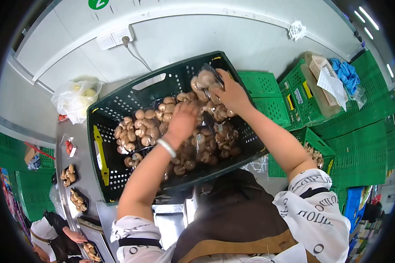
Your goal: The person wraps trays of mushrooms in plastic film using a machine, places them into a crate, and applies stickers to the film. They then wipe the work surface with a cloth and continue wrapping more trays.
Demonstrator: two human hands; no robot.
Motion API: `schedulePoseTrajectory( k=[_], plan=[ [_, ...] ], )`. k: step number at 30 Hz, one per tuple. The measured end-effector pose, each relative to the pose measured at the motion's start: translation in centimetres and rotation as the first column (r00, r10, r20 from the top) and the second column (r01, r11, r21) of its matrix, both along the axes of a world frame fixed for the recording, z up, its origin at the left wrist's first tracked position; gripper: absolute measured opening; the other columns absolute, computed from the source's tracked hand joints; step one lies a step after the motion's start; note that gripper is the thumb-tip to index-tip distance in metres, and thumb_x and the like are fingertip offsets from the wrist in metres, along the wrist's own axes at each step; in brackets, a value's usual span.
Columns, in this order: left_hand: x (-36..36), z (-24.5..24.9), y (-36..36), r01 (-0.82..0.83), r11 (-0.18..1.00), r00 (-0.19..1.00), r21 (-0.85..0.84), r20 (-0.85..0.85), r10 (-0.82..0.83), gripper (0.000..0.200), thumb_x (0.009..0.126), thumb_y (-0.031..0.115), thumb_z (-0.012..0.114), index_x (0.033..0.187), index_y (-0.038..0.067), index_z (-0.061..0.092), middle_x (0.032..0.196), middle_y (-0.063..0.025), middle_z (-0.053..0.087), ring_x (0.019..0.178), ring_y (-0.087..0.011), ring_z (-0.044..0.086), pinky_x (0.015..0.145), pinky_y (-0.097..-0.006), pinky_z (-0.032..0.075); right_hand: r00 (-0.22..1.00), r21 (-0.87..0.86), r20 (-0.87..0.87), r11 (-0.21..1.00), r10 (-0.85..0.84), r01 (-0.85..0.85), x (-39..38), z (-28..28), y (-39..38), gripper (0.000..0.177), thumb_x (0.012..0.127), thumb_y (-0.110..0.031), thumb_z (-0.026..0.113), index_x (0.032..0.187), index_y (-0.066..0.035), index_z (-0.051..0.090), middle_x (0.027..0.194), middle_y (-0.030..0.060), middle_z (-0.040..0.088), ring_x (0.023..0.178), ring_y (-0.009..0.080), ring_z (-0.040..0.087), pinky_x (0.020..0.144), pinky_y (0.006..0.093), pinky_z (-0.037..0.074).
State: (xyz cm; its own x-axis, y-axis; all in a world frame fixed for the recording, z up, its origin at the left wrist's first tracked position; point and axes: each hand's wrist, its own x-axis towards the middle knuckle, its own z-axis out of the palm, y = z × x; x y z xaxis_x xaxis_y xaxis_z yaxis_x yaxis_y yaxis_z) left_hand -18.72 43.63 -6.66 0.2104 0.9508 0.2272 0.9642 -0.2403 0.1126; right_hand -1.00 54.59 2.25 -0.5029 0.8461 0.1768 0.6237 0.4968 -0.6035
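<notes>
A dark green crate (151,195) holds several film-wrapped trays of brown mushrooms (147,127). At its far right corner, my right hand (230,93) is closed on a wrapped mushroom tray (205,80), which is tilted up against the crate wall. My left hand (184,120), with a pale bracelet at the wrist, lies over the mushroom trays in the middle of the crate. Its fingers look spread but are slightly blurred, and their tips are partly lost among the mushrooms.
Left of the crate are a plastic bag (77,100) and mushroom trays (78,200) on a metal counter (81,144). Green crates (265,98) stand to the right, one holding mushrooms. A wall socket (120,35) is behind. Another person's hand (76,235) is at lower left.
</notes>
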Motion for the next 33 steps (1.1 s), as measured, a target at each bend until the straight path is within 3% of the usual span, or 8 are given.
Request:
schedulePoseTrajectory(
  k=[4,10,13,14,18,21,22,33],
  plan=[
    [1.0,-4.3,4.0,0.038,0.999,0.994,0.027,-0.102,-0.035,0.051,0.085,0.039,0.06,0.128,0.012,0.055,0.132,-0.0085,0.052,0.132,-0.0263,0.037,0.109,-0.0469,0.028,0.986,-0.019,0.165,1.0,-0.02,0.023,-0.8,-2.7,1.7,0.062,0.085,-0.03,0.062,0.136,-0.008,0.035,0.104,0.0249,0.061,0.1,0.0418,0.058,0.085,0.0472,0.046],
    [0.0,-5.0,3.9,-0.013,1.0,1.0,-0.028,-0.014,0.012,0.053,0.086,0.042,0.059,0.13,0.012,0.053,0.133,-0.0049,0.051,0.133,-0.0238,0.036,0.109,-0.0492,0.027,0.991,-0.12,0.077,0.985,-0.112,0.121,-2.5,-5.2,4.2,0.063,0.085,-0.029,0.064,0.137,-0.007,0.035,0.106,0.0262,0.063,0.102,0.043,0.059,0.088,0.0468,0.046],
    [-0.2,-5.6,3.8,-0.017,0.999,1.0,-0.052,-0.01,0.017,0.053,0.086,0.042,0.058,0.131,0.012,0.052,0.134,-0.0051,0.05,0.134,-0.0238,0.035,0.11,-0.0492,0.026,0.966,-0.153,0.171,0.963,-0.195,0.221,-2.7,-7.7,5.8,0.061,0.085,-0.025,0.063,0.136,-0.005,0.037,0.104,0.029,0.062,0.101,0.0435,0.059,0.087,0.0476,0.047],
    [-0.2,-5.7,4.0,-0.02,0.998,1.0,-0.058,-0.006,0.02,0.053,0.086,0.041,0.058,0.131,0.012,0.052,0.134,-0.0052,0.05,0.134,-0.0238,0.035,0.111,-0.0492,0.025,0.95,-0.163,0.281,0.97,-0.132,0.183,-2.7,-8.9,6.5,0.056,0.086,-0.025,0.058,0.132,0.003,0.04,0.107,0.0291,0.061,0.1,0.0421,0.06,0.088,0.0476,0.047],
    [0.0,-5.8,3.9,-0.025,0.999,1.0,-0.041,0.001,0.025,0.053,0.087,0.041,0.058,0.131,0.012,0.051,0.135,-0.0058,0.049,0.135,-0.0237,0.034,0.111,-0.0492,0.025,0.907,-0.052,0.276,0.938,-0.318,0.344,-3.8,-10.9,6.0,0.053,0.087,-0.023,0.058,0.128,0.007,0.044,0.131,0.0258,0.047,0.117,0.0401,0.052,0.097,0.044,0.043],
    [-0.1,-5.6,3.9,-0.027,0.999,0.999,-0.022,0.017,0.027,0.053,0.086,0.04,0.059,0.131,0.012,0.051,0.135,-0.0061,0.049,0.135,-0.024,0.034,0.111,-0.0494,0.025,0.947,0.532,0.253,0.846,-0.197,0.034,-3.3,-12.7,5.6,0.054,0.085,-0.022,0.058,0.131,0.003,0.043,0.135,0.0239,0.045,0.123,0.0381,0.046,0.104,0.0425,0.037],
    [-0.1,-5.7,3.8,-0.027,1.0,0.999,0.004,0.022,0.027,0.053,0.086,0.039,0.059,0.13,0.011,0.051,0.135,-0.0062,0.049,0.135,-0.0241,0.034,0.111,-0.0496,0.025,0.93,0.528,0.345,0.845,-0.13,-0.078,-3.3,-11.8,4.9,0.059,0.083,-0.026,0.06,0.132,0.002,0.043,0.138,0.0239,0.041,0.131,0.0363,0.036,0.11,0.0412,0.03],
    [0.4,-5.3,3.3,-0.03,0.996,0.999,-0.082,0.01,0.031,0.05,0.085,0.038,0.06,0.128,0.013,0.052,0.135,-0.0049,0.048,0.137,-0.0218,0.032,0.111,-0.0528,0.022,0.94,0.225,0.327,0.974,-0.098,0.023,-3.9,-14.6,5.0,0.081,0.075,-0.037,0.073,0.137,0.0,0.036,0.141,0.0256,0.035,0.13,0.0427,0.035,0.108,0.0483,0.032]
  ],
)
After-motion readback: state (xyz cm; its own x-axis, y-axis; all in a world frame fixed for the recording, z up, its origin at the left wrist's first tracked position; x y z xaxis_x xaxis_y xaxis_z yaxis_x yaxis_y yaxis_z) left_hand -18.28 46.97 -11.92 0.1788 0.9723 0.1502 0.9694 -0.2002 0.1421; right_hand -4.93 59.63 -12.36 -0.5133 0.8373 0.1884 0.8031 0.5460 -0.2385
